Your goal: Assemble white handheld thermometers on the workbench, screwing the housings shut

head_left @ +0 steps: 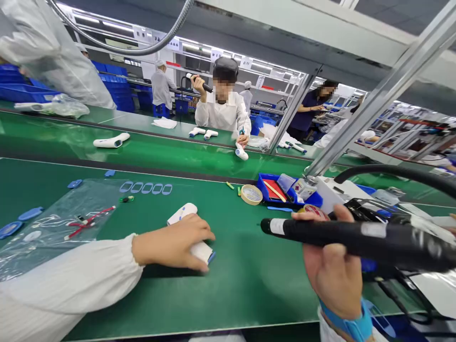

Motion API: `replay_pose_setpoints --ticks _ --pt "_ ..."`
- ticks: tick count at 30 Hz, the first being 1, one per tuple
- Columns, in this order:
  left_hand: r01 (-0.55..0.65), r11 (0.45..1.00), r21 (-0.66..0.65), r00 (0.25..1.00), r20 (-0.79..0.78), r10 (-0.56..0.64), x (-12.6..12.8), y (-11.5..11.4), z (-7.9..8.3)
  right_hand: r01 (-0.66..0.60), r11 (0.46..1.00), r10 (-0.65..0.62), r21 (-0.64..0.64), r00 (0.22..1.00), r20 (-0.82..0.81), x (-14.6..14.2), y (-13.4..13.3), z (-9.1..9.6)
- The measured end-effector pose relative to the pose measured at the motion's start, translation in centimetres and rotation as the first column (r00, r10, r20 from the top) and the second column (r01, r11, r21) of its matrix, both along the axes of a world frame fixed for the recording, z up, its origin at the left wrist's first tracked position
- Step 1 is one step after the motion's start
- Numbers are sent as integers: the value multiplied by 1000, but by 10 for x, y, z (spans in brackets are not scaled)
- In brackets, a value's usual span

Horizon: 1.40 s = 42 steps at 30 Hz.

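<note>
Left hand (171, 243): fingers curved over white handset (183, 212) on green table (249, 297), left of screwdriver (317, 232); whether gripping, we cannot tell | Right hand (335, 275): wrapped round screwdriver | Care: we should steady handset, keep tip clear of fingers

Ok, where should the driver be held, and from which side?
Likely best: grip the driver on its barrel, between the two white labels, from below, as the right hand has it. The barrel is round, straight and roughly level there, and the thin bit in front sits clear of the hand.
</note>
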<state>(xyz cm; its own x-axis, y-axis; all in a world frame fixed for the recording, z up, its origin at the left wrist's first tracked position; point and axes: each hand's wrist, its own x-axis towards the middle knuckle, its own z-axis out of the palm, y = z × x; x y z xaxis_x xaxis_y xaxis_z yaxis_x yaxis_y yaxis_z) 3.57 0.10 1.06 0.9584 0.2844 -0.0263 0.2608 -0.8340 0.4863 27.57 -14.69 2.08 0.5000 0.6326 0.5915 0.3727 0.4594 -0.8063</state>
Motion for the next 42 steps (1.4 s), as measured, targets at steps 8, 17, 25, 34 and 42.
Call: replay_pose_setpoints --ticks 8,17,25,34,42 --pt "-71 995 74 993 100 64 -3 -2 -18 -164 958 237 237 918 -319 -73 52 29" --pt "-441 897 28 896 -43 442 88 81 -25 -100 975 162 196 930 -331 -68 38 33" --pt "-454 891 -23 890 17 455 159 96 -28 -103 975 168 196 922 -349 -50 20 24" --pt "-218 973 -75 965 133 226 89 57 15 -146 967 209 209 923 -322 -48 19 28" --pt "18 997 74 998 57 -22 -11 -7 -13 -318 914 391 252 857 -337 -85 56 27"
